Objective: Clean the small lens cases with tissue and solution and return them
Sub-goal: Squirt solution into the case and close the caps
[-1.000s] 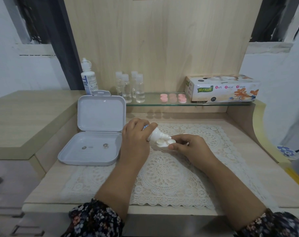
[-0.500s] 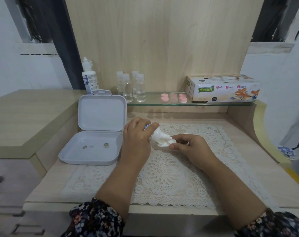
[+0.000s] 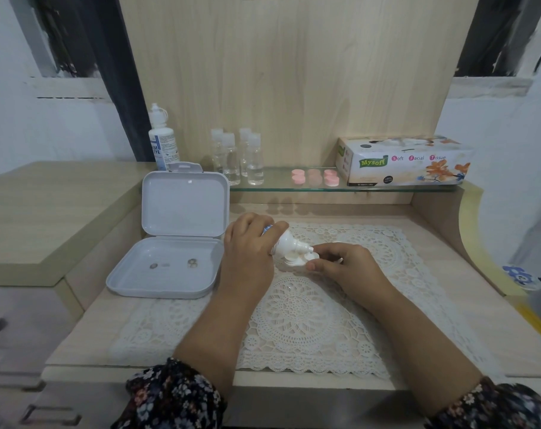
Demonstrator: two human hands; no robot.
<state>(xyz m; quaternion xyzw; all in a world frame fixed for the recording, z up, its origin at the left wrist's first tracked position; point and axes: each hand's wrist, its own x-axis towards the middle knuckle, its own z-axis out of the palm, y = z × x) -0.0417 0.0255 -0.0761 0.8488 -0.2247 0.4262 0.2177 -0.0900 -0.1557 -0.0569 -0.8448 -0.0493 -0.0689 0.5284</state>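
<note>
The left hand [image 3: 247,249] grips the solution bottle [image 3: 289,246]; the right hand [image 3: 340,267] pinches the light, slippery lens case [image 3: 297,260] by its rim.

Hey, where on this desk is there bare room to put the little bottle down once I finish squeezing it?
Free: the lace mat in front of both hands, and its right part toward the curved desk edge. Crowded: the open white box fills the left, and the glass shelf holds clear bottles, pink cases and the tissue box.
</note>
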